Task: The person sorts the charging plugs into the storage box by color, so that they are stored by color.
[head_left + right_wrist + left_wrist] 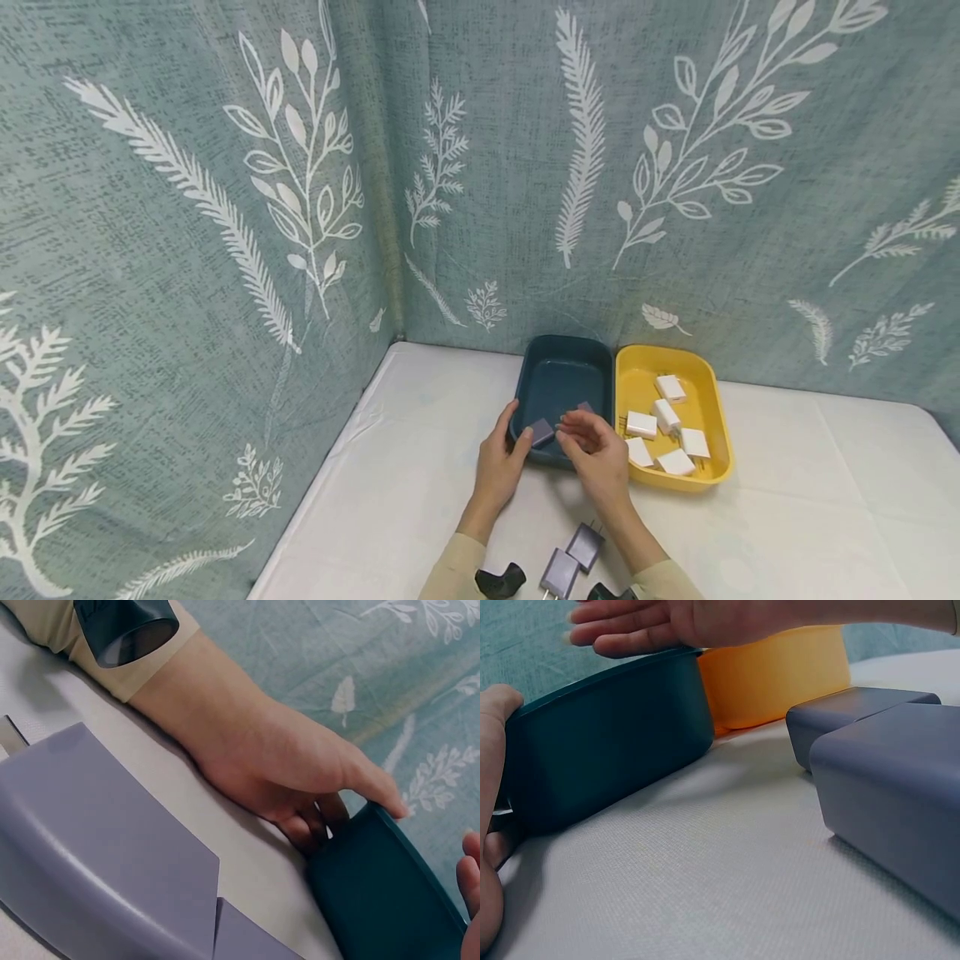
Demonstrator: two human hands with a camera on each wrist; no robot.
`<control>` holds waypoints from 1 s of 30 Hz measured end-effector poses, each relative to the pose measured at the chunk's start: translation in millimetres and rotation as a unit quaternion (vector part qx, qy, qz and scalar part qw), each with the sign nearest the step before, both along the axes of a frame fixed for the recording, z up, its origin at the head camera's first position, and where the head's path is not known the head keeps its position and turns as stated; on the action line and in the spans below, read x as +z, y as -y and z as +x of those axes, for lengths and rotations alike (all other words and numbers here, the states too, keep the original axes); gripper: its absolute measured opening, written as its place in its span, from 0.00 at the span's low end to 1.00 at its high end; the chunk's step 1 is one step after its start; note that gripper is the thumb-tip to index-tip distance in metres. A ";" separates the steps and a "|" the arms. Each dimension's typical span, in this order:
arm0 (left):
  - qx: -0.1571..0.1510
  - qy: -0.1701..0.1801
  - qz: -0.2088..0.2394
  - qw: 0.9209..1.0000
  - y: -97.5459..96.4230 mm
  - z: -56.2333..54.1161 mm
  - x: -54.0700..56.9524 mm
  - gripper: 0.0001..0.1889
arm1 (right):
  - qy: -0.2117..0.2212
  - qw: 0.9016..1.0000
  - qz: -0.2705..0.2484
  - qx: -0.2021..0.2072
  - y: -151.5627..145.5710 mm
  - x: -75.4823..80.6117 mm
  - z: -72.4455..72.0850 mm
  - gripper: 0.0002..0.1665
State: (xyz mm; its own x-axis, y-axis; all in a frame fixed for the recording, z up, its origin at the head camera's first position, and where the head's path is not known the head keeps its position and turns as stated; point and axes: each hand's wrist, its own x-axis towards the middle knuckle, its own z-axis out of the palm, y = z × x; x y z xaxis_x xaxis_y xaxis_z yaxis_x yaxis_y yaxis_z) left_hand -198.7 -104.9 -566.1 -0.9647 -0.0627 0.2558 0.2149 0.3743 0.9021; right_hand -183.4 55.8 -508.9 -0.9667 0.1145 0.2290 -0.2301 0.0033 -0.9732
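My left hand grips the near left corner of a dark blue tray. In the right wrist view, its thumb lies over the rim and its fingers curl below the outer wall. Above the tray's near right part hovers my right hand, fingers loosely extended; the left wrist view shows nothing in it. A grey-purple charger plug lies in the tray by the left thumb. Another grey-purple piece is partly hidden behind the right fingers.
A yellow tray holding several white charger plugs stands against the blue tray's right side. Two grey-purple charger plugs, one farther and one nearer, lie on the white table between the forearms. Patterned curtains hang behind and at left.
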 end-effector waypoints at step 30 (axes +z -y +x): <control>-0.009 0.005 0.008 1.000 2.9 2.0 1.0 0.29 | -0.001 1.000 -0.011 -0.003 -11.0 -2.9 14.6 0.12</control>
